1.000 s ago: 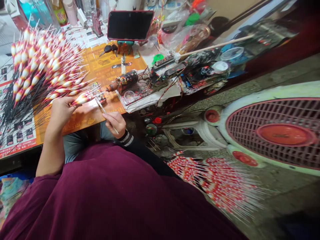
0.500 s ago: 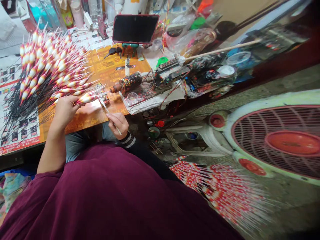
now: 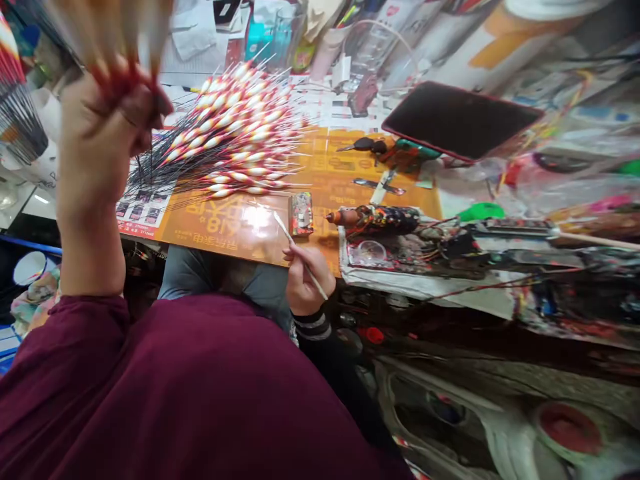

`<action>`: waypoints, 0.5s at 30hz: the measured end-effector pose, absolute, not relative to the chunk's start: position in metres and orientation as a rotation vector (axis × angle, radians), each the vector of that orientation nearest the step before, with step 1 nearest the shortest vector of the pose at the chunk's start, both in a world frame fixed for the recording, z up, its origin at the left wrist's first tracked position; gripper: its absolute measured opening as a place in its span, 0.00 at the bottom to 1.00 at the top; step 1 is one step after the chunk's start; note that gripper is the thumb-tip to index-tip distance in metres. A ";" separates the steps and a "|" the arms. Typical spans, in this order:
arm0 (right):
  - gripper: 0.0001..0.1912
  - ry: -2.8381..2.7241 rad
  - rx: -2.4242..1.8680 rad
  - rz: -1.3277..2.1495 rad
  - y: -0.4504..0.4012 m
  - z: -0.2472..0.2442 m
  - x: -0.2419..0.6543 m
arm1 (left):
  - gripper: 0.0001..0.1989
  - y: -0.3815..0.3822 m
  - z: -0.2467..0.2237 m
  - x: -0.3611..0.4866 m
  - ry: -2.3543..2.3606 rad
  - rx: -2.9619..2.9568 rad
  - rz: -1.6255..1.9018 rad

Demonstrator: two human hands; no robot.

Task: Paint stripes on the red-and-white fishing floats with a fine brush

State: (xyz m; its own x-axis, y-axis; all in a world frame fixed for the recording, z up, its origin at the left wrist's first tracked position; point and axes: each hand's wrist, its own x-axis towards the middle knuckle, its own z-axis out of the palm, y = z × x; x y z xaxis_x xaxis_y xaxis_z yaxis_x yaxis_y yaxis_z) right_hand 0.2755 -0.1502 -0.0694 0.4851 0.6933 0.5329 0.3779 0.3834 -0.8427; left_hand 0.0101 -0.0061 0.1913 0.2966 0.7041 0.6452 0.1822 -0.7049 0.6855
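My left hand had swung up from over the table to ten o'clock, clenched round several blurred floats. At six, my right hand pinched the brush, its tip best kept clear of the float pile at eleven.

Black-screened phone sits tilted on a teal stand, black-headed keys just beside it, green lid off right, clear plastic container and orange-patched white tub behind.
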 end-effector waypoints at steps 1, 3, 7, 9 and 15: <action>0.13 -1.083 -1.194 0.334 -0.146 -0.064 0.272 | 0.13 -0.008 0.196 0.005 0.677 2.010 1.526; 0.14 -1.009 -1.135 0.446 -0.136 -0.056 0.266 | 0.11 -0.007 0.199 -0.003 0.566 1.909 1.638; 0.15 -0.863 -1.085 0.574 -0.124 -0.053 0.260 | 0.10 0.016 0.174 -0.015 0.617 1.752 1.607; 0.14 -0.792 -1.072 0.608 -0.122 -0.054 0.260 | 0.14 0.036 0.155 -0.021 0.753 1.736 1.593; 0.14 -0.676 -1.061 0.672 -0.125 -0.054 0.264 | 0.29 0.055 0.116 -0.018 1.278 1.695 1.595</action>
State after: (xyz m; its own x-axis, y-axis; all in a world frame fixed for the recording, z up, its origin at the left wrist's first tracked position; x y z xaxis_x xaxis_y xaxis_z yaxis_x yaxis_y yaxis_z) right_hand 0.2636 -0.1251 -0.0544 0.6180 0.7678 0.1690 -0.1645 0.3366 -0.9272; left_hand -0.0182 0.0547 0.1162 -0.1166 0.8596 0.4974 0.2978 -0.4475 0.8432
